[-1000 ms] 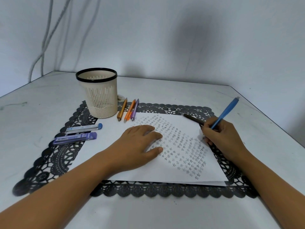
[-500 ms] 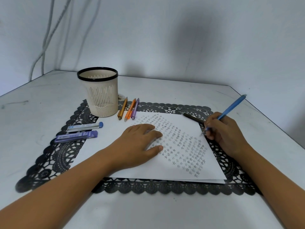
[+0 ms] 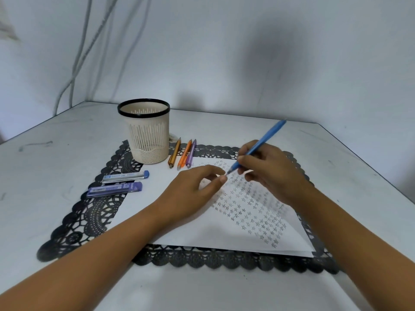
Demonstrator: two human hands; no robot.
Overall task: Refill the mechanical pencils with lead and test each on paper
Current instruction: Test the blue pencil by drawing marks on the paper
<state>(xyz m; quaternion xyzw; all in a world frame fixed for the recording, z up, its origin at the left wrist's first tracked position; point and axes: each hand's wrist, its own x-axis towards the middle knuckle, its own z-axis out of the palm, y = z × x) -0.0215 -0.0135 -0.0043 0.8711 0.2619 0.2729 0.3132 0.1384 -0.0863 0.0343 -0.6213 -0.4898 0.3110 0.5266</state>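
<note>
Right of the cup (image 3: 148,135), over the paper (image 3: 202,232), the right hand (image 3: 274,173) grips the blue pencil (image 3: 260,147). Its tip slants down to the left hand (image 3: 193,191), whose thumb and forefinger curl close around the tip, though I cannot tell whether they pinch it. The barrel is best held steady and the tip handled gently, since lead probably snaps easily. There is one pencil in hand, three pencils (image 3: 184,153) just right of the cup and two lead cases (image 3: 121,182) in front of it.

It's a plain study corner, home or small office: a pale marbled tabletop (image 3: 67,153) against bare bluish-white walls (image 3: 202,52), grey cables (image 3: 73,83) trailing down one. A cream slotted plastic pen cup with black rim (image 3: 148,140) stands on a black lace-patterned mat (image 3: 89,216).
</note>
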